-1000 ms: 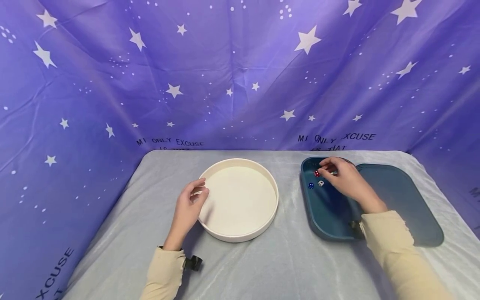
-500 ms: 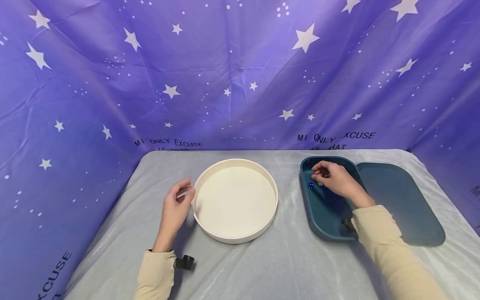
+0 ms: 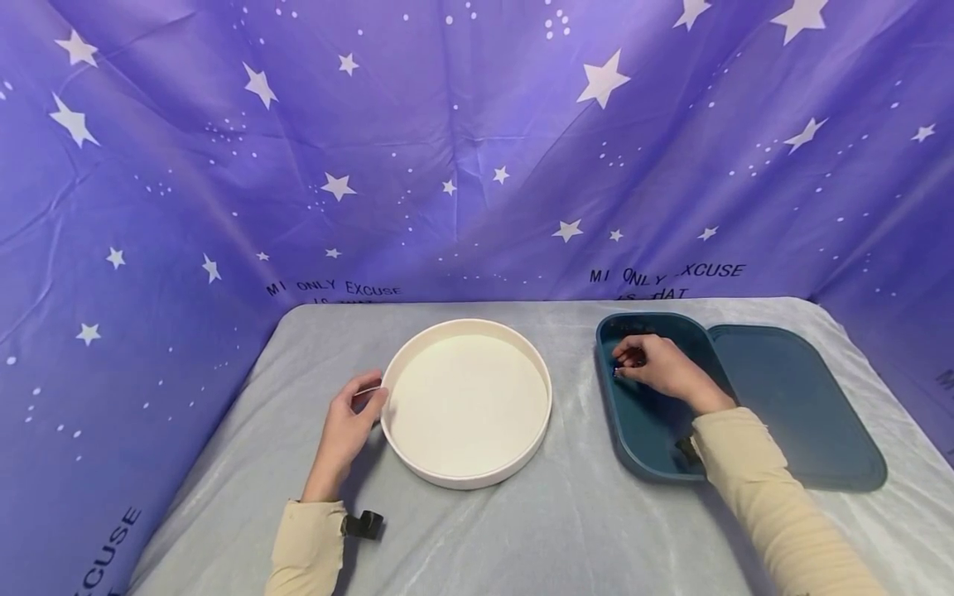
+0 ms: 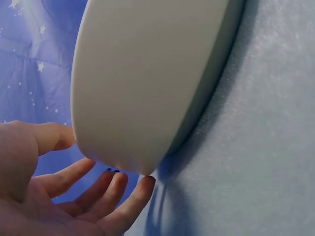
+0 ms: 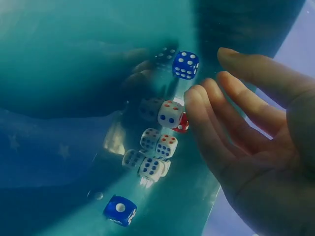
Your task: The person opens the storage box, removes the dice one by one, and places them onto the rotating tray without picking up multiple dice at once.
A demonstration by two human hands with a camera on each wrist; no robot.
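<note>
My left hand (image 3: 346, 426) holds the left edge of a round cream tray (image 3: 469, 406). In the left wrist view its thumb lies at the tray's rim, and fingertips touch the outer wall. Over a dark teal rectangular box (image 3: 633, 451) is my right hand (image 3: 667, 372), its fingers bent and reaching inside. The right wrist view shows a blue die (image 5: 185, 65) near the parted thumb and fingertips, apart from them. A red die (image 5: 181, 124) is partly hidden behind a white die (image 5: 170, 114). More white dice (image 5: 150, 169) and another blue die (image 5: 119, 210) lie alongside.
A flat teal lid (image 3: 808, 406) lies right of the box. Grey cloth (image 3: 574, 530) covers the table. A purple star-patterned curtain (image 3: 477, 165) stands behind and at both sides. Dice reflections show on the box's inner wall.
My left hand has shifted left and now touches the round tray's rim. My right hand has moved left and slightly nearer within the box, toward the blue die, hiding dice seen earlier.
</note>
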